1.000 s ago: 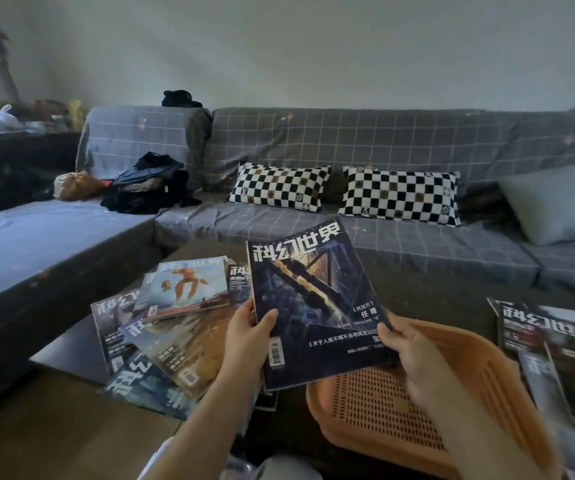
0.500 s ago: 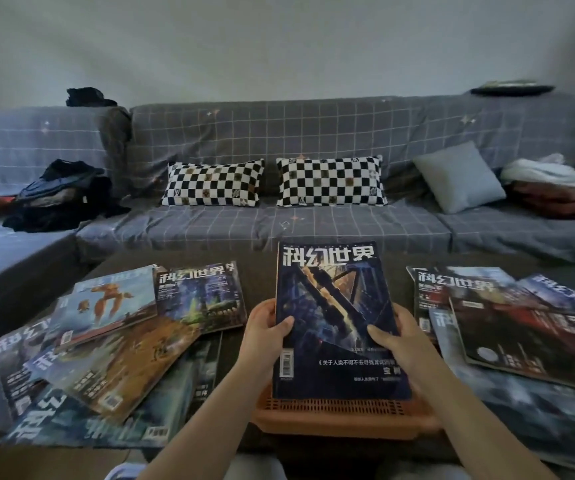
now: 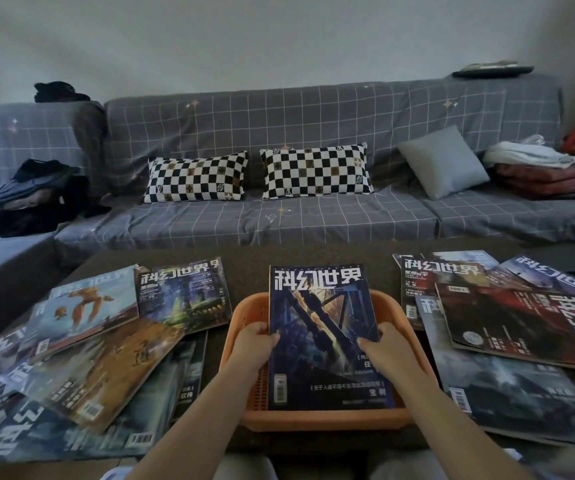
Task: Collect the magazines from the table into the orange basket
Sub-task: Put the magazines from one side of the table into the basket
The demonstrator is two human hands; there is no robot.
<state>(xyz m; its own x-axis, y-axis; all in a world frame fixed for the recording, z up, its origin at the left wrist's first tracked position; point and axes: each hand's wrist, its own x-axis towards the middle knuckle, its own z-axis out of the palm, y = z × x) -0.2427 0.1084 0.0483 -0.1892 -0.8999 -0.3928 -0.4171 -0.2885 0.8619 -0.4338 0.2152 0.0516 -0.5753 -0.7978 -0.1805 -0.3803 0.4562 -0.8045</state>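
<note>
At centre bottom of the frame, the left hand [image 3: 253, 346] and right hand [image 3: 384, 348] each pinch a side edge of the blue magazine [image 3: 324, 337], keeping it level over the orange basket [image 3: 241, 327] on the counter [image 3: 244, 271] so it drops in flat

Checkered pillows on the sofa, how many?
2. The left checkered pillow and the right checkered pillow lean side by side against the sofa back, left of a plain grey cushion. None looks hidden.
</note>
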